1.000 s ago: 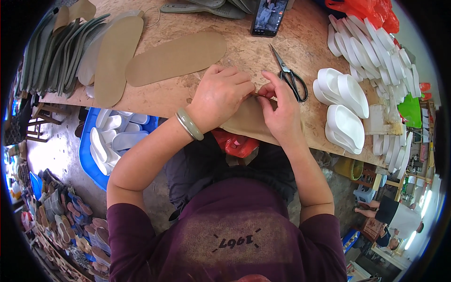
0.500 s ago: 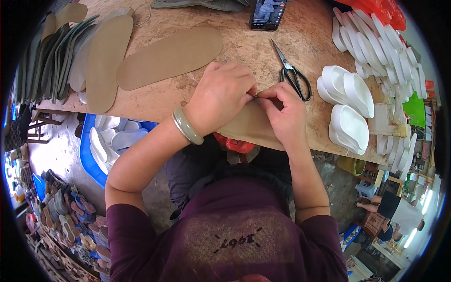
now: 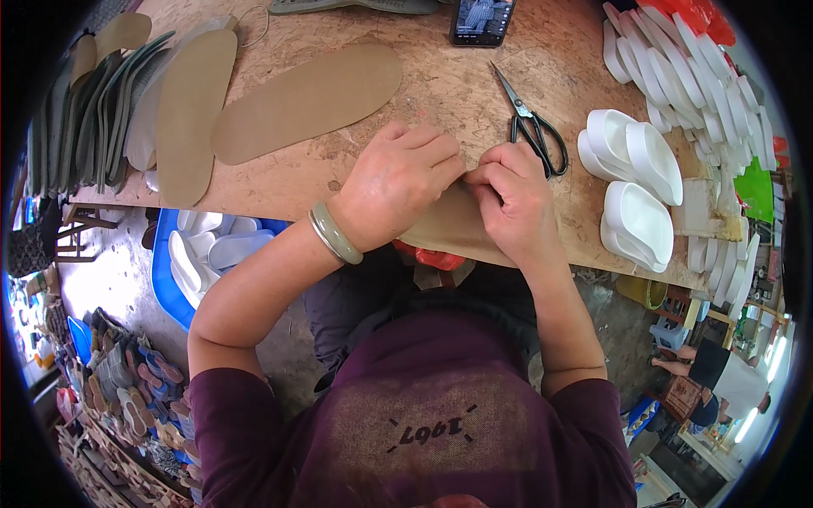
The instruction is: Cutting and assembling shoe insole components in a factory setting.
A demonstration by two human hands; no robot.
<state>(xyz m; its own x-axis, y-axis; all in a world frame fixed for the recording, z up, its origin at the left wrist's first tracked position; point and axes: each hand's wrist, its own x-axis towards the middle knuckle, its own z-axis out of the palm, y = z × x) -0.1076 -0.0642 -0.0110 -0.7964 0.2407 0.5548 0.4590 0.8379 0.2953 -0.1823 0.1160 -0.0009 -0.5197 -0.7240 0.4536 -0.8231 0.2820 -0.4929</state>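
Note:
A tan shoe sole (image 3: 457, 222) lies at the table's near edge, partly covered by both hands. My left hand (image 3: 400, 182), below a pale green bangle (image 3: 335, 233), is closed with its fingers bent down over the sole's far end. Close beside it, my right hand (image 3: 515, 201) is closed too, thumb against curled forefinger. The fingertips nearly meet, and what they pinch is hidden or too small to name. Black-handled scissors (image 3: 538, 135) lie beyond my right hand, blades partly apart. Another tan sole (image 3: 309, 103) lies flat beyond my left hand.
More soles (image 3: 102, 118) stand in a row at the far left. White shoe-shaped pieces (image 3: 635, 216) sit at the right, with a large stack (image 3: 690, 76) behind. A phone (image 3: 482, 21) stands at the back. Below the table's left side is a blue basin (image 3: 174, 292) of white pieces.
The fingertips have drawn closer together, and the small bit seen between them before is now hidden. The view has shifted slightly. Both hands stay over the sole.

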